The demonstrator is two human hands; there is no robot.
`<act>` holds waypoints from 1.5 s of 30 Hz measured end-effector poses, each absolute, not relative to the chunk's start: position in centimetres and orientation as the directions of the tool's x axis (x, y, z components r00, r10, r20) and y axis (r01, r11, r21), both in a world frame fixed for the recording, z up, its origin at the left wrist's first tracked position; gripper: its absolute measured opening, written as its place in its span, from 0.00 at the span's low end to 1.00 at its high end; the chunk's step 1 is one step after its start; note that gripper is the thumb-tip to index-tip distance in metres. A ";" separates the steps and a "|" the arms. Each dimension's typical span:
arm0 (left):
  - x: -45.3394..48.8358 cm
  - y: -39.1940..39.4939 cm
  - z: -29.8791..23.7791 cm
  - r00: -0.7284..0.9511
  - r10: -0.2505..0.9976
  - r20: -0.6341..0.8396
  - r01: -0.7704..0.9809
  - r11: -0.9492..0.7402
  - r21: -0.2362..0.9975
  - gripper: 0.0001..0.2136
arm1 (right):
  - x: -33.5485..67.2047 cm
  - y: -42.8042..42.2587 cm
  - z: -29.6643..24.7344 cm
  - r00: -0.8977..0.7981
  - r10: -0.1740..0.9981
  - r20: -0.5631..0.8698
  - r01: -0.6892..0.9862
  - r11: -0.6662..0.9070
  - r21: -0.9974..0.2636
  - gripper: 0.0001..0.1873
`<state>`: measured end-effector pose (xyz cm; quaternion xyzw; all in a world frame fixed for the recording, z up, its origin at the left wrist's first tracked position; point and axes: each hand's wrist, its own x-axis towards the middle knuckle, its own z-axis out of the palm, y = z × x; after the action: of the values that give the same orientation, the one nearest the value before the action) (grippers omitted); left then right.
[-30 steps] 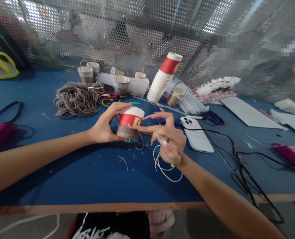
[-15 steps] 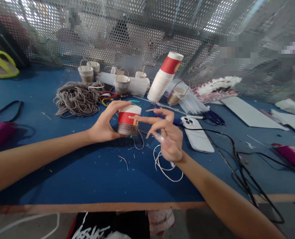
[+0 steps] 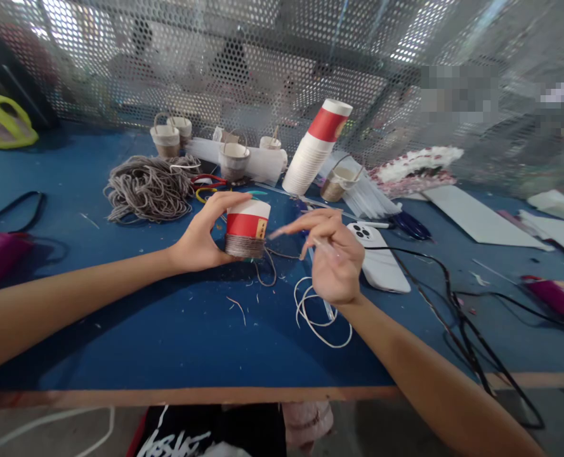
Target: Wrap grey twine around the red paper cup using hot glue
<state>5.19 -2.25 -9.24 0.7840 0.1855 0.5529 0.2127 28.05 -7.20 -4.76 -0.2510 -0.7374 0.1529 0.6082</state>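
A small paper cup (image 3: 246, 223), white at the rim with a red band, is held tilted in my left hand (image 3: 198, 238), thumb below and fingers over the top. Grey-brown twine (image 3: 244, 246) is wound round its lower part. From the cup a loose strand (image 3: 285, 255) runs toward my right hand (image 3: 334, 257), which hovers just right of the cup. The index finger points at the winding; the other fingers are loosely bent and partly blurred. I see nothing clearly held there. A white cord (image 3: 327, 343) lies coiled beneath that hand.
Behind are a heap of twine (image 3: 146, 189), red-handled pliers (image 3: 210, 179), a leaning stack of paper cups (image 3: 310, 158) and several small twine-wrapped buckets (image 3: 234, 162). To the right lie a white phone (image 3: 386, 270), a black cable (image 3: 448, 298) and white sheets (image 3: 488, 219).
My right hand has drawn back to the right, its index finger leaving the cup's red band. More of the cup's label and the strand shows. My left hand and the cup stay almost still.
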 end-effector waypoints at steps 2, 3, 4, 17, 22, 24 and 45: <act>5.2 -2.2 -9.2 0.321 0.521 0.791 0.062 -0.845 0.532 0.41 | 28.2 -7.4 -4.7 -0.265 0.587 0.765 0.218 0.809 -0.545 0.10; 5.1 -2.3 -9.3 0.323 0.522 0.790 0.066 -0.845 0.531 0.41 | 28.3 -7.6 -4.7 -0.328 0.598 0.731 0.234 0.802 -0.550 0.10; 5.1 -2.3 -9.3 0.325 0.525 0.787 0.072 -0.843 0.533 0.41 | 28.4 -7.7 -4.8 -0.376 0.603 0.703 0.248 0.797 -0.551 0.10; 5.2 -2.4 -9.1 0.300 0.529 0.794 0.101 -0.845 0.525 0.41 | 28.3 -7.8 -4.2 -0.347 0.696 0.628 0.258 0.715 -0.650 0.18; 5.2 -2.4 -9.1 0.296 0.506 0.810 0.093 -0.859 0.503 0.41 | 28.2 -7.7 -4.3 -0.293 0.726 0.622 0.260 0.686 -0.679 0.20; 5.2 -2.4 -9.1 0.305 0.500 0.811 0.096 -0.863 0.496 0.41 | 28.1 -7.4 -4.5 -0.255 0.740 0.622 0.213 0.671 -0.710 0.23; 5.0 -2.4 -9.2 0.377 0.632 0.677 -0.087 -0.704 0.705 0.44 | 29.1 -7.6 -4.2 -0.516 0.403 0.756 0.335 0.907 -0.255 0.08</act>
<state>5.03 -2.41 -9.25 0.7570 0.1799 0.5283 0.3399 29.15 -7.62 -4.25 -0.2123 -0.8698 0.0384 0.4438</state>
